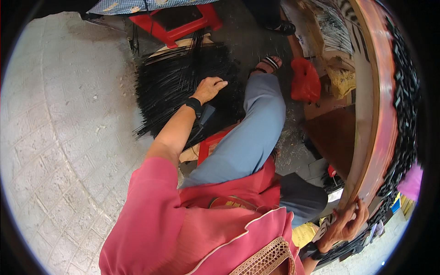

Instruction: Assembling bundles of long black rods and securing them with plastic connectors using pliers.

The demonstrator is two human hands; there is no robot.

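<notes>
A wide pile of long, thin black sticks (165, 85) lies low in front of me, left of my outstretched leg. My left hand (210, 90) is down on the pile with its fingers curled inward. Whatever lies under those fingers blends into the dark sticks. At the lower right, my right hand (344, 225) rests by the edge of a wooden table (376, 114), its fingers bent and drawn together. I cannot make out anything between them. Short black pieces (403, 105) are heaped along the tabletop beyond that edge.
A red plastic stool (176, 30) stands past the sticks, and red stool-like plastic (208, 145) shows beside my leg. A red plastic bag (305, 80) hangs near the table, with a yellow sack (343, 82) behind it. Another person's shoe (285, 28) is at the top. Pale paving (68, 137) spreads leftward.
</notes>
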